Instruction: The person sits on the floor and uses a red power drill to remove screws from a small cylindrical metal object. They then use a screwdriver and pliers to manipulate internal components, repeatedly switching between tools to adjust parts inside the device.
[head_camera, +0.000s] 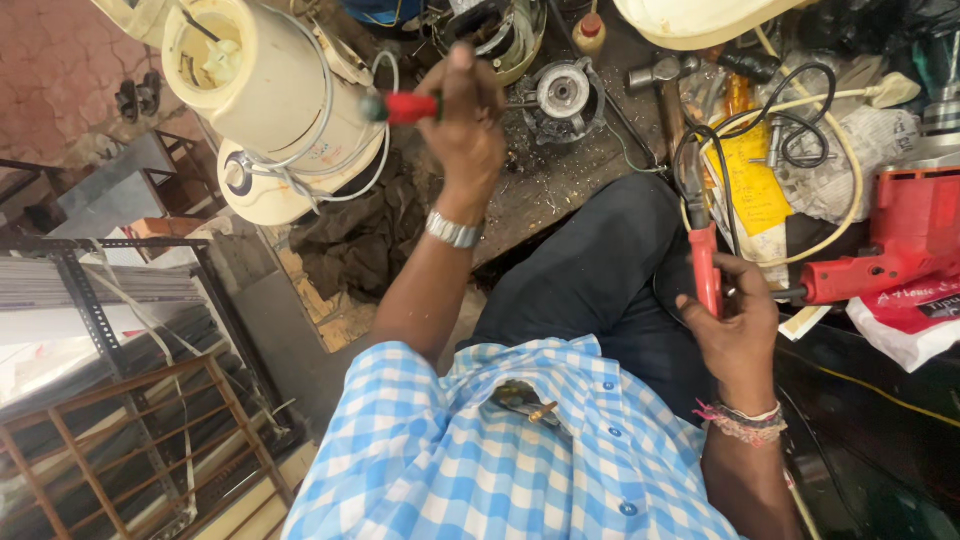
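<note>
A cluttered repair table (560, 190) is seen from above, past a blue and white checked shirt (480, 450) and a dark trouser leg (610, 280).

The left hand (465, 125), with a silver watch (453, 231) on the wrist, is raised over the table. Its fingers are clenched around a screwdriver (405, 107) with a red handle, which sticks out to the left of the fist. Just left of the screwdriver stands a cream-coloured mixer body (275, 110), with a white cord (345, 170) looped around it. Just right of the hand a round metal motor part (563, 95) lies on the table.

The right hand (735, 320), with threaded bands (745, 420) at the wrist, is held low beside the knee. Its fingers are closed around the red handles of a pair of pliers (705, 255), which point up towards the table. A black cable (745, 115) curls above the pliers, across a yellow paper (750, 180). To the right of this hand a red electric drill (900, 240) lies on its side, close to the fingers; whether it is touched cannot be told. A hammer (665, 75) rests further up the table.

On the left, below table level, metal racks (120, 400) are seen.
</note>
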